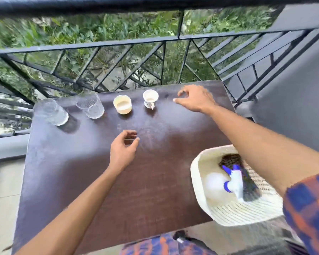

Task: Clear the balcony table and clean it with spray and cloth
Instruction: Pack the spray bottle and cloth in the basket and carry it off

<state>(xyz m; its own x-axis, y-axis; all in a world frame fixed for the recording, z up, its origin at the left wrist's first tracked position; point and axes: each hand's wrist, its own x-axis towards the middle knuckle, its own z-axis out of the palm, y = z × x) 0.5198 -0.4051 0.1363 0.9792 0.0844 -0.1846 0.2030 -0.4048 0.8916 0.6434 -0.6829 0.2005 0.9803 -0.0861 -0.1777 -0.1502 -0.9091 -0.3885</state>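
- On the balcony, seen from the head camera, a dark brown table (92, 181) stands against a black metal railing (118, 44), with green foliage beyond the bars.
- Four vessels stand in a row along the table's far edge. From left to right they are a clear textured glass (52, 112), a second clear glass (90, 105), a cream cup (122, 104) and a small white cup with a handle (150, 98).
- The left hand (122, 151) hovers over the middle of the table with its fingers loosely curled, holding nothing.
- The right hand (195, 98) reaches over the far right part of the table, just right of the white cup. Its thumb and fingers are bent and apart, and it grips nothing.
- A white slotted basket (219, 214) sits at the table's near right corner, partly past the edge, under the right forearm.
- Inside the basket lie a white spray bottle with blue parts (234, 181) and a dark cloth (229, 160), touching each other.
- A blue and orange checked sleeve (309, 205) covers the right upper arm.
- Pale dusty smears show on the tabletop between the hands.
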